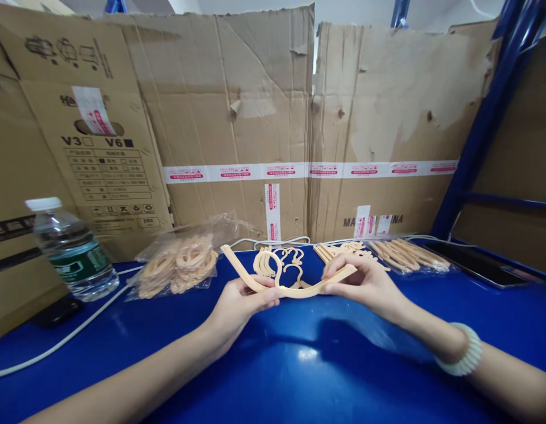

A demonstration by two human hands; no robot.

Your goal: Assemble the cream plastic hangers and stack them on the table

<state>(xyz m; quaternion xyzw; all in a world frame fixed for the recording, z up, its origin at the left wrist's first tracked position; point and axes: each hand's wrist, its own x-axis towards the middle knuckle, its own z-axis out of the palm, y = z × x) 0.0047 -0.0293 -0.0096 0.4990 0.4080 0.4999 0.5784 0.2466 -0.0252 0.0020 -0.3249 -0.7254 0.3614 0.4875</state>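
Note:
A beige clothes hanger [301, 291] is held up above the blue table, its two arms spread and its hook curling up near the middle. My left hand [248, 300] pinches it just left of the hook's base. On the other side, my right hand [365, 285] grips the right arm between thumb and fingers, with the arm's end sticking out past them. Behind the held hanger lie several loose beige hooks [293, 272] and flat hanger pieces, partly hidden by it. Further right, more beige pieces [326, 252] sit behind my right hand.
Clear bags of beige round parts [178, 265] lie at left, beside a water bottle [76, 250] and a white cable [65, 341]. A bag of long hanger arms [409, 256] and a dark phone [476, 265] are at right. Cardboard sheets [237, 129] stand along the back.

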